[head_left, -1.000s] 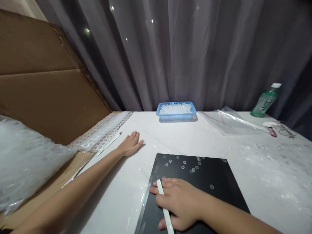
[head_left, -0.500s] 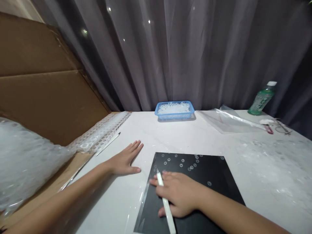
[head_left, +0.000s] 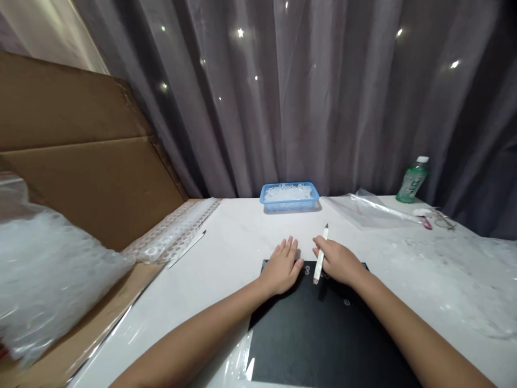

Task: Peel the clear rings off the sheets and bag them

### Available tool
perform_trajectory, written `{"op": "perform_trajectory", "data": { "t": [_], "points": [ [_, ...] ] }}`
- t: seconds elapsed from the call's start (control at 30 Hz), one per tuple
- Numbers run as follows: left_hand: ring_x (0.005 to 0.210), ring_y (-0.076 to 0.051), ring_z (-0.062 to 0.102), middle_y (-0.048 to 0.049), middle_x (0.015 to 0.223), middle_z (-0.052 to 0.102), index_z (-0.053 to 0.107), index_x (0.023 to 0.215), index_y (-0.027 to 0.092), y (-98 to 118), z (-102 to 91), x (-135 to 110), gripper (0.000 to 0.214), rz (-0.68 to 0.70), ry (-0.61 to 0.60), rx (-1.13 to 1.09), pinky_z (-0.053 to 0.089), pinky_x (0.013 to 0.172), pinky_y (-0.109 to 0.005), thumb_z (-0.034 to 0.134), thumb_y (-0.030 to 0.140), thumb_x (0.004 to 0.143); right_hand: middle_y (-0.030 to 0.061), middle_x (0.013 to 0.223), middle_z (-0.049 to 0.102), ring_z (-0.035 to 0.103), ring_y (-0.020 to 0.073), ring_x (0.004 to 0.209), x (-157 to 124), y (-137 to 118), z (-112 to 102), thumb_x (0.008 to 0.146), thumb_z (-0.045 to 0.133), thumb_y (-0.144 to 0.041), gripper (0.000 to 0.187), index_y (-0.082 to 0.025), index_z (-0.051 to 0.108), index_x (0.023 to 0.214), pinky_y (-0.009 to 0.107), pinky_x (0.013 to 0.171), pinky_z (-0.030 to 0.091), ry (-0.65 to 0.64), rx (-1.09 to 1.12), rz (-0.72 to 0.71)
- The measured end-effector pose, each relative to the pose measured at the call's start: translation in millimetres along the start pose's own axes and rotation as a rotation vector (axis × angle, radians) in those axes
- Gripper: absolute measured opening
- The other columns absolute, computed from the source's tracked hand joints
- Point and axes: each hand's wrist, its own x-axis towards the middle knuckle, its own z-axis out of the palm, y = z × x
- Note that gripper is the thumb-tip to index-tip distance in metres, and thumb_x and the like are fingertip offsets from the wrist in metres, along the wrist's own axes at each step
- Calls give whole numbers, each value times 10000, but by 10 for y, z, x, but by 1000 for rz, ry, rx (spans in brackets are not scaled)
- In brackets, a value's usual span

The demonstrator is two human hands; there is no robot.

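Note:
A black sheet [head_left: 323, 334] lies on the white table [head_left: 238, 242] in front of me, with a few small clear rings near its far edge. My left hand [head_left: 283, 267] rests flat and open on the sheet's far left corner. My right hand [head_left: 337, 261] is at the far edge of the sheet, closed around a white pen-like stick [head_left: 321, 253] whose dark tip points away from me.
A blue basket [head_left: 290, 195] of clear rings stands at the back by the curtain. Clear plastic bags [head_left: 363, 210], a green bottle [head_left: 412, 180] and scissors [head_left: 438, 218] lie at the right. Cardboard [head_left: 89, 178] and a bag of rings [head_left: 48, 275] fill the left.
My left hand moved right from the bare table onto the sheet's far corner. My right hand moved forward to the sheet's far edge, with the stick now pointing away. The view tilted.

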Motion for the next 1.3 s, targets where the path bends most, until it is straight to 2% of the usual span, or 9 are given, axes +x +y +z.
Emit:
{"op": "perform_trajectory", "data": {
  "t": [0.13, 0.27, 0.5, 0.67, 0.9, 1.03, 1.1, 1.2, 1.3],
  "points": [
    [1238, -223, 509, -103, 1342, 542, 627, 1168, 151, 188, -129, 371, 418, 85, 152, -188, 429, 1028, -369, 338, 303, 907, 77, 943, 668, 637, 212, 878, -195, 149, -131, 943, 376, -261, 184, -215, 538, 1015, 282, 702, 433, 121, 107, 49],
    [1005, -230, 647, -59, 1080, 700, 706, 956, 211, -131, -525, 444, 330, 71, 140, -167, 522, 880, -369, 428, 357, 858, 81, 957, 668, 642, 235, 867, -413, 399, -88, 943, 358, -305, 228, -231, 536, 1065, 331, 716, 462, 108, 182, 137],
    [1394, -430, 76, -244, 1511, 154, 287, 1462, 62, -831, -521, -11, 949, -264, -140, 279, 163, 1102, -586, 375, 738, 801, 178, 1348, 497, 485, 299, 1221, -544, 125, 28, 816, 595, -428, 648, -156, 378, 1363, 437, 973, 421, -135, 294, -68],
    [1414, -350, 142, -176, 1526, 196, 288, 1467, 127, -443, -245, 99, 767, -106, -151, 161, 158, 1126, -559, 286, 639, 896, 183, 1468, 355, 389, 326, 1301, -536, -74, 105, 834, 589, -411, 440, -144, 532, 1179, 453, 1007, 399, -183, 319, -148],
    [1324, -228, 393, -98, 1441, 420, 507, 1307, 212, 118, -219, 398, 469, 259, 45, -321, 415, 1043, -394, 300, 450, 961, 95, 869, 610, 582, 251, 885, -430, 405, 186, 898, 457, -269, 262, -180, 528, 1133, 401, 770, 502, 273, 343, 60],
    [1309, -243, 406, -110, 1400, 469, 555, 1246, 162, -271, -405, 632, 496, 111, 79, -113, 371, 1071, -396, 285, 452, 947, 65, 776, 573, 576, 234, 834, -434, 429, 175, 899, 402, -189, 209, -193, 550, 1046, 373, 746, 502, 356, 366, 30],
    [1405, -245, 234, -110, 1522, 279, 393, 1402, 133, -625, -513, 741, 573, -164, 8, 173, 223, 1149, -384, 295, 454, 938, 70, 788, 568, 570, 229, 836, -456, 323, 166, 897, 412, -179, 176, -190, 549, 1008, 366, 747, 505, 323, 380, -21],
    [1402, -428, 92, -307, 1505, 131, 231, 1435, -61, -1109, -628, 838, 755, -392, -26, 264, 141, 1100, -598, 309, 482, 916, 88, 860, 589, 562, 232, 904, -490, 148, 148, 890, 429, -160, 115, -203, 535, 873, 362, 766, 508, 240, 395, -123],
    [1389, -445, 127, -307, 1495, 168, 248, 1443, -27, -1300, -631, 854, 769, -415, -109, 273, 167, 1059, -646, 246, 534, 916, 88, 895, 611, 559, 239, 965, -500, 76, 125, 883, 439, -143, 126, -213, 503, 800, 358, 760, 512, 199, 392, -176]
  ]
}}
